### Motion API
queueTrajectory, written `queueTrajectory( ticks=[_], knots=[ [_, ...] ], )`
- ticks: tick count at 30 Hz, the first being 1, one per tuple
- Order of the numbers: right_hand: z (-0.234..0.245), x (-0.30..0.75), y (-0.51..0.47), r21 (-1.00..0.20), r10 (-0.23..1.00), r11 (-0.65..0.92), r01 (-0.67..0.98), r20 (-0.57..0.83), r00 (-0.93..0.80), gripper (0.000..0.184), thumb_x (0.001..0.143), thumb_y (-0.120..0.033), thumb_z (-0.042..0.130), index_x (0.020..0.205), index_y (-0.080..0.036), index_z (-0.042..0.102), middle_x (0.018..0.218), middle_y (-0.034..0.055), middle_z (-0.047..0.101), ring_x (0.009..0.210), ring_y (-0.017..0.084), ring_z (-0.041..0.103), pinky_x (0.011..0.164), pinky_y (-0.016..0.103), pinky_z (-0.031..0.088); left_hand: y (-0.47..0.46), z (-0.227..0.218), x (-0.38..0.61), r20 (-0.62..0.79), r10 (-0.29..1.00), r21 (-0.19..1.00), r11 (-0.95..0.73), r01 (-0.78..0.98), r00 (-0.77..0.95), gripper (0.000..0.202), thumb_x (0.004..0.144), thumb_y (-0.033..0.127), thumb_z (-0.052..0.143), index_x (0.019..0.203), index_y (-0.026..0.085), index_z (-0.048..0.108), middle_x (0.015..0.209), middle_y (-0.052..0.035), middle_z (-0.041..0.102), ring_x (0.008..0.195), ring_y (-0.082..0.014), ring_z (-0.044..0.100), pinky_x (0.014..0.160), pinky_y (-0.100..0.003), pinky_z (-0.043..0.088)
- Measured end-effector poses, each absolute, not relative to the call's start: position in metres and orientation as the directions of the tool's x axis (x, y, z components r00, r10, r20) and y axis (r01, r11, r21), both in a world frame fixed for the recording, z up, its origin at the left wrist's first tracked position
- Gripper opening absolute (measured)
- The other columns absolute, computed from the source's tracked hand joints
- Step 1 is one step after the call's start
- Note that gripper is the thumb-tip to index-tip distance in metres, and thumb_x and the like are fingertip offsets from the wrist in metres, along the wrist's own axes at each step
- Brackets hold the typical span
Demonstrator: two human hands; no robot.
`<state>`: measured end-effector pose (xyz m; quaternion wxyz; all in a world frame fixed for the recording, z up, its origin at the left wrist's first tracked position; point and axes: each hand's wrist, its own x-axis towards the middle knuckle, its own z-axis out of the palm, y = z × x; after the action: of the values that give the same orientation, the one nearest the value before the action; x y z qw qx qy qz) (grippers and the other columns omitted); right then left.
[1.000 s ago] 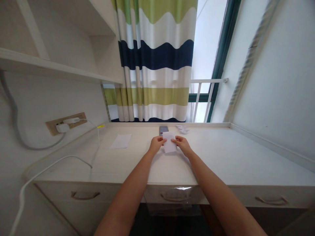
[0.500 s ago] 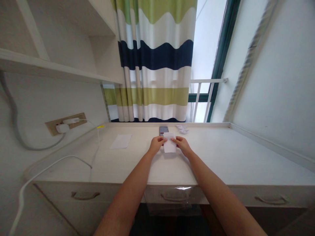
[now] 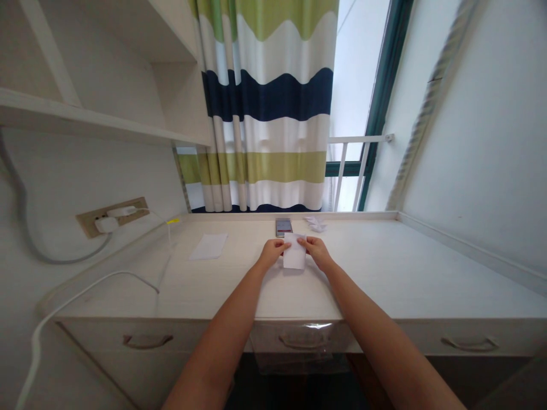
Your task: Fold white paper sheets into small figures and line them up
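Between my two hands is a small white rectangle of paper (image 3: 294, 256), held upright over the desk. My left hand (image 3: 272, 250) pinches its left edge, thumb on the near face. On the opposite edge my right hand (image 3: 316, 249) grips it the same way, the thumb near the top corner. The fingers behind the paper are hidden. Just beyond it lies a phone (image 3: 282, 225) with its screen lit, partly covered by the paper. To the phone's right rests a folded white paper piece (image 3: 315, 223).
A flat stack of white paper (image 3: 209, 246) lies on the left of the white desk (image 3: 405, 267). A white cable (image 3: 106, 276) crosses the desk's left side, below a wall socket (image 3: 111, 217). A striped curtain (image 3: 282, 136) hangs behind. Drawers with handles (image 3: 147, 341) line the front.
The paper has dropped slightly in my hands, and more of the phone shows behind it. Both hands keep their hold in nearly the same place.
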<state>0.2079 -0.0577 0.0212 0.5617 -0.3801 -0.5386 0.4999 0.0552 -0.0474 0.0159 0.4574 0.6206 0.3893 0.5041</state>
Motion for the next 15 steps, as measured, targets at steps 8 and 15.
queueTrajectory(
  ticks=[8, 15],
  knots=[
    [0.0205, 0.2082, -0.0555, -0.959, 0.965, 0.257, -0.124, 0.261, -0.018, 0.031, 0.051, -0.04, 0.067, 0.064, -0.013, 0.061, 0.057, -0.0002, 0.059, 0.05, 0.01, 0.048, 0.051, 0.024, 0.039, -0.0502, 0.0169, 0.0573, 0.26, 0.941, 0.963, -0.269, 0.01, 0.217, 0.027, 0.059, 0.036, 0.062, 0.068, 0.01, 0.062, 0.063, -0.0032, 0.06, 0.058, -0.0122, 0.052, 0.054, -0.023, 0.041],
    [0.0171, 0.2097, -0.0509, -0.955, 0.958, 0.286, -0.08, 0.285, 0.018, 0.034, 0.052, -0.044, 0.065, 0.062, -0.012, 0.061, 0.054, -0.0003, 0.056, 0.049, 0.01, 0.046, 0.05, 0.023, 0.038, -0.0491, 0.0155, 0.0578, 0.218, 0.941, 0.972, -0.232, 0.022, 0.26, 0.032, 0.056, 0.039, 0.063, 0.068, 0.01, 0.062, 0.063, -0.0025, 0.059, 0.058, -0.0119, 0.052, 0.055, -0.024, 0.041]
  ],
)
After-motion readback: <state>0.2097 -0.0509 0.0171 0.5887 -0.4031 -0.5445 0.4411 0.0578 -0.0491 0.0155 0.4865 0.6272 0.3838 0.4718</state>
